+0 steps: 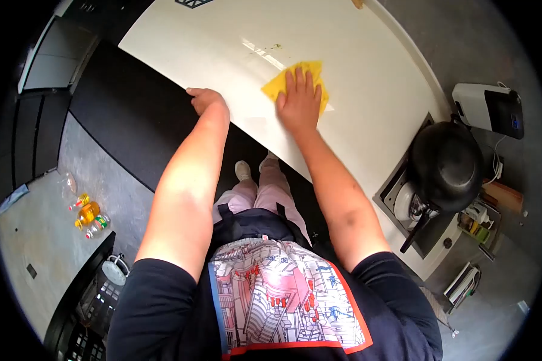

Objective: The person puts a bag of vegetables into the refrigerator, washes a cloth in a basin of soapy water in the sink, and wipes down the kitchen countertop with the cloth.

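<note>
My right hand [300,108] lies flat on a yellow cloth [314,67], its fingers stretched out and slightly apart. The cloth is spread, a little crumpled, on the white countertop [355,36]. Small green bits [275,46] lie on the counter just beyond it, up and to the left. At the counter's front edge rests my left hand [208,101]. One digit of it points left along the edge; the others are bent and partly hidden, and I see nothing held.
A black wok [445,165] sits over the hob [391,195] on the right. Beyond it stands a white appliance [488,108] with a cord. Bottles, one an oil bottle [88,214], stand on the floor at left. A dark lattice object [193,2] lies at the counter's far end.
</note>
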### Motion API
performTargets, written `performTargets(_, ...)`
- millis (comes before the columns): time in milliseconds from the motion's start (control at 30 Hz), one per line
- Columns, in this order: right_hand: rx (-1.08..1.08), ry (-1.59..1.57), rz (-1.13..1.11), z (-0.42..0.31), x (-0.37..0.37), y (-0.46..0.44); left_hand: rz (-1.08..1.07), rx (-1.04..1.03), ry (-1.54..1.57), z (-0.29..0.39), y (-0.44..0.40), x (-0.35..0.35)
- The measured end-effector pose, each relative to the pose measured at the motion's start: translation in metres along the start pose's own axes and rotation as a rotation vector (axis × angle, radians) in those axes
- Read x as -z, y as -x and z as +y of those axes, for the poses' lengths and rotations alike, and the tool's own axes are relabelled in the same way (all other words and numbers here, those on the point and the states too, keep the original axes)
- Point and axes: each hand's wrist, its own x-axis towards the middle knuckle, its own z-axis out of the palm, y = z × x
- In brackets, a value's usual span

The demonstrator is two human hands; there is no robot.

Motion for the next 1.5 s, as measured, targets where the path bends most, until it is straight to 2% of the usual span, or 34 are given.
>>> performTargets(33, 0.018, -0.023, -0.009, 0.000, 0.009, 0.017, 0.131, -0.042, -0.162, -0.001, -0.003, -0.008)
performTargets(67, 0.027, -0.025, -0.049, 0.000, 0.019, 0.036, 0.123, -0.037, -0.165, -0.004, -0.004, -0.010)
performTargets(133, 0.033, -0.017, -0.139, 0.008, 0.034, 0.071, 0.281, -0.091, -0.195, -0.004, -0.005, -0.015)
performTargets(167, 0.042, -0.020, -0.166, 0.015, 0.041, 0.084, 0.255, -0.033, -0.163, 0.007, 0.013, -0.004)
performTargets(300, 0.058, -0.015, -0.230, 0.022, 0.046, 0.077, 0.263, -0.013, -0.115, 0.012, 0.025, 0.003)
performTargets(567, -0.036, 0.095, -0.113, 0.071, 0.007, -0.033, 0.113, 0.039, -0.130, 0.032, 0.057, 0.026)
performTargets(767, 0.055, 0.136, -0.052, 0.094, -0.002, -0.083, 0.166, 0.061, -0.152, 0.035, 0.060, 0.024)
performTargets(900, -0.017, 0.124, -0.018, 0.103, -0.015, -0.111, 0.132, 0.057, -0.138, 0.034, 0.061, 0.027)
performTargets(1033, -0.039, 0.170, -0.015, 0.089, -0.010, -0.083, 0.139, 0.050, -0.162, 0.034, 0.059, 0.022)
performTargets(1100, -0.064, 0.087, -0.030, 0.070, 0.002, -0.049, 0.190, 0.038, -0.134, 0.024, 0.046, 0.015)
performTargets(1300, -0.098, 0.054, -0.202, 0.053, 0.049, 0.085, 0.164, 0.076, -0.166, 0.033, 0.055, 0.021)
performTargets(1333, -0.178, 0.090, -0.200, 0.060, 0.051, 0.102, 0.164, 0.084, -0.165, 0.033, 0.055, 0.021)
performTargets(1367, -0.261, 0.126, -0.199, 0.064, 0.055, 0.109, 0.166, 0.084, -0.179, 0.033, 0.056, 0.022)
performTargets(1500, -0.353, 0.196, -0.133, 0.081, 0.043, 0.099, 0.170, 0.074, -0.180, 0.035, 0.058, 0.023)
